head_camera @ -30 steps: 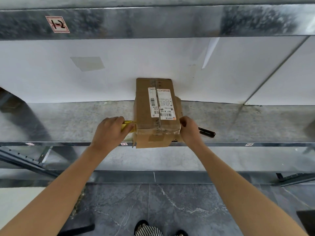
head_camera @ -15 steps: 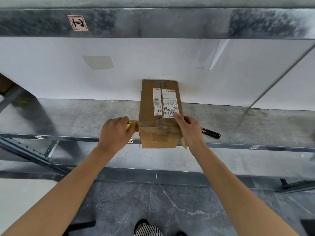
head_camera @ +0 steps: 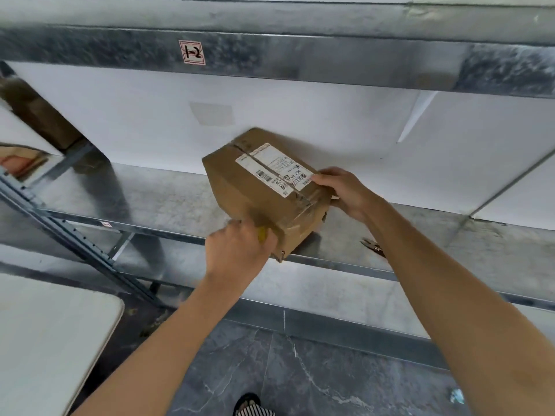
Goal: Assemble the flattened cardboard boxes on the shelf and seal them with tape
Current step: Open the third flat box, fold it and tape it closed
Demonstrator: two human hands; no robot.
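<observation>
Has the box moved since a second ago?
Yes. The cardboard box was square to the shelf's front edge; now it sits skewed, near end swung right.

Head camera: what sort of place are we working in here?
Probably a warehouse or stockroom: bare metal shelf with a handwritten bay sticker, and a cardboard box bearing a barcode label.

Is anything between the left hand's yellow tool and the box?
Nothing visible. The left hand holds the yellow tool at the near edge of the cardboard box; the right hand grips its far end. A dark tool lies on the shelf, apart, to the right.
</observation>
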